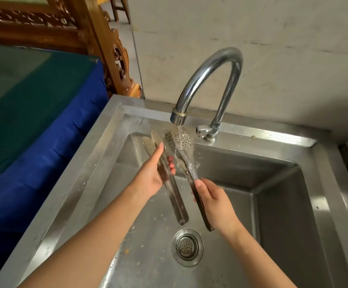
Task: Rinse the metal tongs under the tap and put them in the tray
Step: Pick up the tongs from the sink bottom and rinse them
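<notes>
Two pairs of metal tongs with perforated spoon ends are held over the steel sink [277, 204]. My left hand [151, 174] grips one pair of tongs [174, 201] around its middle, its heads pointing up-left of the spout. My right hand [214, 201] holds the second pair of tongs [184, 142] by the handle. Its perforated heads sit directly under the curved tap [210, 80], and a thin stream of water [179, 132] runs onto them and splashes. No tray is in view.
The sink drain strainer [187, 247] lies below the hands, with bits of food debris on the basin floor. A tap handle [203, 129] sits at the faucet base. A blue-covered table [33, 121] stands left of the sink, and a plaster wall rises behind.
</notes>
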The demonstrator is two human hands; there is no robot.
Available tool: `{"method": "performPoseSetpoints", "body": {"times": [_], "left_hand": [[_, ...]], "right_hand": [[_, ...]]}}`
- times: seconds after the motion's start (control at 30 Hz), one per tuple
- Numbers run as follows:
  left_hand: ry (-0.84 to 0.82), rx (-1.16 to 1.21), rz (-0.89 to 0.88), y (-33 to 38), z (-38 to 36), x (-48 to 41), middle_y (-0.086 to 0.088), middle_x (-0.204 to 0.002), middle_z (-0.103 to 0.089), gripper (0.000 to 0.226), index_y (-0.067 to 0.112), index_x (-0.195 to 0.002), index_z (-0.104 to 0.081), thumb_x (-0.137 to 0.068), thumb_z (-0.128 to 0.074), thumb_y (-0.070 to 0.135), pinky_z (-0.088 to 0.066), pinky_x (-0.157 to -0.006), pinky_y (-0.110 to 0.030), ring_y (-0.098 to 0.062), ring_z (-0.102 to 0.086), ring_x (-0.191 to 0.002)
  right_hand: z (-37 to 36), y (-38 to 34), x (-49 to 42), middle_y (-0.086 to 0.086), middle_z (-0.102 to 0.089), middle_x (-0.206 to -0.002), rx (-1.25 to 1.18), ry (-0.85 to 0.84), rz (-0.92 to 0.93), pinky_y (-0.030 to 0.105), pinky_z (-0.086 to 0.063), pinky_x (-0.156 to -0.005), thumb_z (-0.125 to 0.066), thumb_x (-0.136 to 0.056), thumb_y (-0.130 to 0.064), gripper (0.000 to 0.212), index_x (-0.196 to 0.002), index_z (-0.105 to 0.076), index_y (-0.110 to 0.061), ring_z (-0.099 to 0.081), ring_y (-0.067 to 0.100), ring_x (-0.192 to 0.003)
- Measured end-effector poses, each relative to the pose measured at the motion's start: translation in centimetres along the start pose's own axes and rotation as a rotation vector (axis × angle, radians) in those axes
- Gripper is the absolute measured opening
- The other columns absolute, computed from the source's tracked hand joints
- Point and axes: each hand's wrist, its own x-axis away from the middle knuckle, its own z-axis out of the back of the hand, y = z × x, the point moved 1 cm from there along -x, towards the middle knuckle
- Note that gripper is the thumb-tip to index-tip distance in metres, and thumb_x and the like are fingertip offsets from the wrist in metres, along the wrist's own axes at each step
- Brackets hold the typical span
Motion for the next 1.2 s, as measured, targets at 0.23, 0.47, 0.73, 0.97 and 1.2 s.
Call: {"method": "performPoseSetpoints", "body": {"times": [0.23, 0.47, 0.73, 0.97, 1.2], "left_hand": [[-0.088, 0.059, 0.039, -1.2, -0.7, -0.3, -0.012, -0.127, -0.062, 0.072, 0.016, -0.131, -0.051, -0.072, -0.06, 0.058, -0.04, -0.105, -0.045, -0.027, -0.059, -0.116], [-0.114, 0.079, 0.072, -2.3, -0.3, -0.3, -0.011, -0.12, -0.067, 0.068, 0.015, -0.127, -0.056, -0.074, -0.057, 0.059, -0.043, -0.102, -0.042, -0.024, -0.062, -0.112], [-0.04, 0.088, 0.12, -3.3, -0.1, -0.5, -0.006, -0.102, -0.073, 0.07, 0.015, -0.12, -0.06, -0.066, -0.06, 0.06, -0.053, -0.076, -0.034, -0.019, -0.069, -0.093], [-0.054, 0.117, 0.158, -4.8, -0.8, -0.6, -0.007, -0.122, -0.065, 0.075, 0.014, -0.125, -0.057, -0.067, -0.061, 0.06, -0.047, -0.096, -0.04, -0.022, -0.061, -0.11], [-0.033, 0.223, 0.202, -5.5, -1.2, -0.7, -0.007, -0.088, -0.068, 0.04, 0.013, -0.097, -0.053, -0.087, -0.05, 0.052, -0.054, -0.078, -0.041, -0.025, -0.069, -0.084]], "right_hand": [[-0.7, 0.8, 0.9, -0.009, -0.047, -0.057, 0.068, 0.079, 0.023, 0.012, -0.036, -0.053, -0.038, -0.097, -0.026, 0.031, -0.068, -0.048, -0.024, -0.043, 0.0, -0.052], [-1.1, 1.3, 1.1, 0.012, -0.07, -0.085, 0.002, 0.111, -0.02, 0.007, -0.04, -0.062, -0.032, -0.098, -0.03, 0.038, -0.093, -0.063, -0.008, -0.059, 0.011, -0.072], [-1.2, 1.7, 2.3, 0.019, -0.069, -0.085, 0.023, 0.142, -0.017, 0.017, -0.044, -0.065, -0.031, -0.097, -0.035, 0.041, -0.095, -0.062, -0.008, -0.06, 0.02, -0.075], [-0.4, 2.3, 3.2, 0.016, -0.065, -0.072, 0.097, 0.159, -0.039, 0.037, -0.047, -0.068, -0.031, -0.097, -0.035, 0.041, -0.09, -0.06, -0.007, -0.056, 0.025, -0.064], [0.1, 4.0, 2.0, -0.001, -0.05, -0.073, 0.321, 0.26, -0.054, 0.03, -0.034, -0.056, -0.044, -0.093, -0.034, 0.024, -0.08, -0.046, -0.014, -0.047, 0.02, -0.066]]}}
